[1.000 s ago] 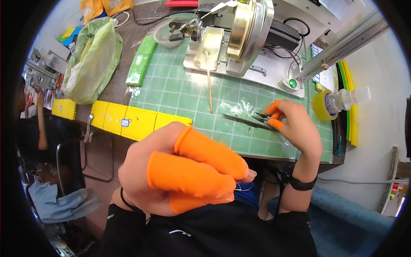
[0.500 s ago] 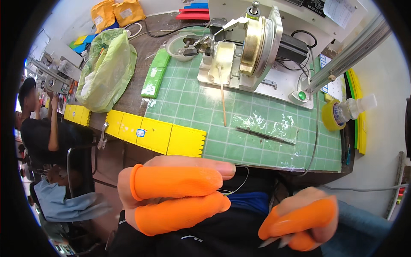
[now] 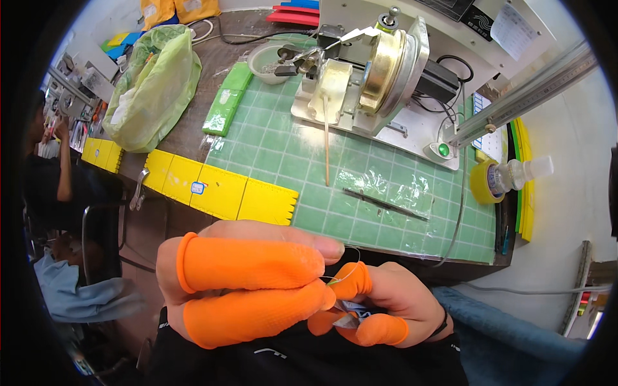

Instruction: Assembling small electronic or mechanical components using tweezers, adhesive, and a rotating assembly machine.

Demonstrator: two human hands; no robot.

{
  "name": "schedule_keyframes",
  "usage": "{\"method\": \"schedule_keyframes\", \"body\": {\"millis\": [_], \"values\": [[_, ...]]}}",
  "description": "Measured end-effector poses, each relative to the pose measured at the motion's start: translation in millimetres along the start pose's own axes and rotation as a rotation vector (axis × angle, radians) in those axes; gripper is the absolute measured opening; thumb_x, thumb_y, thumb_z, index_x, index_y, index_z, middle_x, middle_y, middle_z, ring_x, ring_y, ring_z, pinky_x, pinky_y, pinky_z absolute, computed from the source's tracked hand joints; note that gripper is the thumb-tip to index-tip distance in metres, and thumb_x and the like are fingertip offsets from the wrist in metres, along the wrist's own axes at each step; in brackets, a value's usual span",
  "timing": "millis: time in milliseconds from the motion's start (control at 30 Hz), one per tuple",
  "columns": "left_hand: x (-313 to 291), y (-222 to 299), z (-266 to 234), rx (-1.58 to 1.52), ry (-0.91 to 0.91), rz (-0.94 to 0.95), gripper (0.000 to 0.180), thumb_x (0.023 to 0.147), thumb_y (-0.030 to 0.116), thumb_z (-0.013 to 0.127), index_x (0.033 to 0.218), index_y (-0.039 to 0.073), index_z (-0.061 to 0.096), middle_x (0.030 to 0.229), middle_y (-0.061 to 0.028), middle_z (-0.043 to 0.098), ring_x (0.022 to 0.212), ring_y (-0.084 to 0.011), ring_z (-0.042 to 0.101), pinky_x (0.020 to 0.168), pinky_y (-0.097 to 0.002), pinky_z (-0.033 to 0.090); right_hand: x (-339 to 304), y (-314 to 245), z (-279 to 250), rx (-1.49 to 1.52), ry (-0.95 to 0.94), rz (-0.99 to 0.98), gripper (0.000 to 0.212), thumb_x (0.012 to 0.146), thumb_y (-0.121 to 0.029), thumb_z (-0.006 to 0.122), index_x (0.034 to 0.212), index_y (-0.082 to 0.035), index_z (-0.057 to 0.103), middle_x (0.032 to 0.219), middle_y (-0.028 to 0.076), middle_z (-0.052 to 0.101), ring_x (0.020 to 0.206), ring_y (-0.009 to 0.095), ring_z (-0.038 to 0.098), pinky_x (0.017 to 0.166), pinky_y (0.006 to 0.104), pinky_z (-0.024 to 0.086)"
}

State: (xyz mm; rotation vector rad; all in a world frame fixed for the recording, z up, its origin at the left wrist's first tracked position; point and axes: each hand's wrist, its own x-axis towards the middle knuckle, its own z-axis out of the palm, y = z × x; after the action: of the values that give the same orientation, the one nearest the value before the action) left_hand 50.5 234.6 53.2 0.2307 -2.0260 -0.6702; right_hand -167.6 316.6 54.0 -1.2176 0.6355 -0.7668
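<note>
My left hand (image 3: 248,283), with orange finger cots on two fingers, is closed in a pinch on a thin pale wire (image 3: 358,253). The wire curves out in a small loop beyond the fingertips, with a touch of green near them. Close beside it, my right hand (image 3: 389,299), also in orange finger cots, is curled around a small silver-grey piece with pointed ends (image 3: 351,310); its kind is unclear because the fingers cover much of it. Both hands are in front of the table edge, over my dark clothes.
On the green gridded mat (image 3: 270,151) stands a machine with a metal wheel (image 3: 380,71). A thin stick (image 3: 326,148) and dark tweezers-like tool (image 3: 385,204) are near it. Yellow strips (image 3: 215,193), a green bag (image 3: 154,90) and a clear bottle (image 3: 515,174) are around.
My right hand has come up and left to meet my left hand's fingertips. My left hand has shifted slightly left. The view has turned a little.
</note>
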Motion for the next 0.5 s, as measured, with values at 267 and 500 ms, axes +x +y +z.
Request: {"method": "schedule_keyframes", "body": {"millis": [267, 500], "values": [[-11, -5, -3, -0.026, 0.009, 0.061, 0.035, 0.073, 0.001, 0.084, 0.098, 0.002, 0.061, 0.107, -0.0165, 0.056, 0.084, -0.0308, 0.068, 0.07, -0.0334, 0.061, -4, 11, 13, 0.336, 0.164, 0.018, 0.036, 0.099, -0.03, 0.065, 0.12, -0.003, 0.055, 0.1, 0.005, 0.068, 0.082, 0.013, 0.061, 0.077, 0.0261, 0.048], [3, -2, 10, -0.123, -0.026, -0.032, 0.034, 0.073, 0.001, 0.084, 0.097, 0.002, 0.061, 0.106, -0.0162, 0.057, 0.084, -0.0314, 0.069, 0.07, -0.0345, 0.061, -7, 13, 17, 0.309, 0.225, -0.077, 0.04, 0.099, -0.033, 0.065, 0.122, -0.002, 0.053, 0.102, 0.006, 0.068, 0.087, 0.014, 0.063, 0.08, 0.0271, 0.049]]}}
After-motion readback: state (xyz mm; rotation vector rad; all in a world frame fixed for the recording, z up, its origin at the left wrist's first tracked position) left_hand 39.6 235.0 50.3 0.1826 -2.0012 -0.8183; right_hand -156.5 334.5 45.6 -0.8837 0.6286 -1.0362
